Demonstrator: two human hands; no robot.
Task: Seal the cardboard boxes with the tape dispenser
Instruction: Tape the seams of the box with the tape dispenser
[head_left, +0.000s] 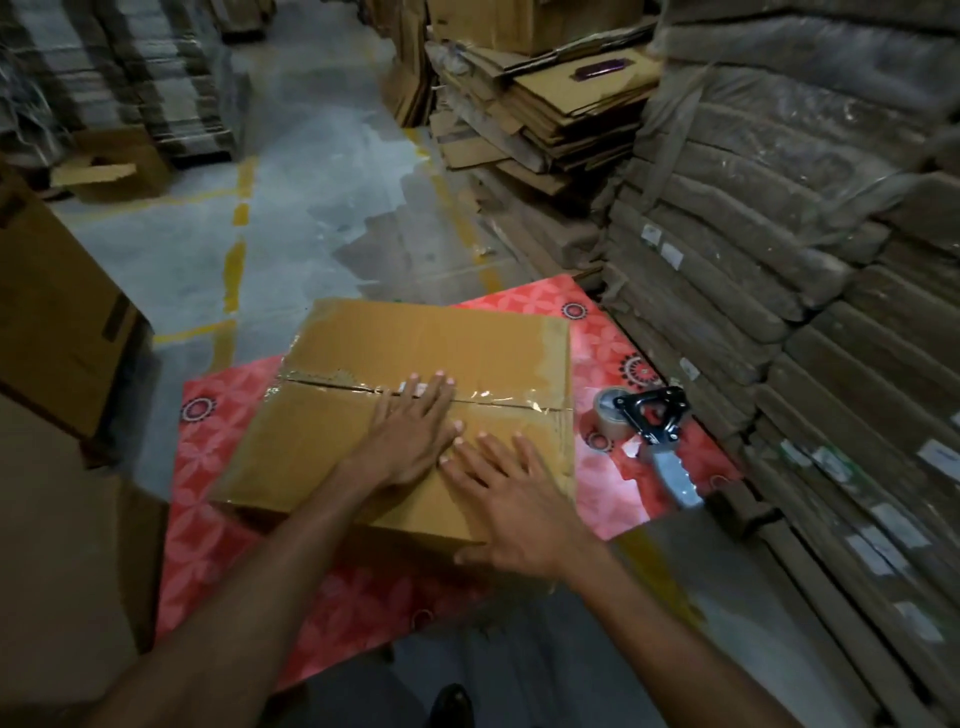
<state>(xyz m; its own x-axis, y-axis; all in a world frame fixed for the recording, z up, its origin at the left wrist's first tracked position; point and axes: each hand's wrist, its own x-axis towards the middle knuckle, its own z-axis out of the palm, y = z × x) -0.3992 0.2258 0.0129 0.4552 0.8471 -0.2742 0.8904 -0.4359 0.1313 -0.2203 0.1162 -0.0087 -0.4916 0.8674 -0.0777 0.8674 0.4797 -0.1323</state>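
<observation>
Grey concrete floor (311, 182) runs between piles of flattened cartons (550, 114) and plastic-wrapped bundles (779, 218), much of it dim and blurred. On a red patterned mat (218, 519) sits the cardboard box (415, 338), flaps closed, with a wrinkled strip of clear tape (332, 378) along its centre seam. The left hand (415, 431) lies flat across that seam and hides part of it, fingers (441, 387) straight and spread. The right hand (519, 514) rests flat just beside it, near the box's front edge, fingers likewise relaxed and gripping nothing. The tape dispenser (654, 426) lies on the mat right of the box, untouched. A larger carton (52, 312) on the left is cut off by the frame.
</observation>
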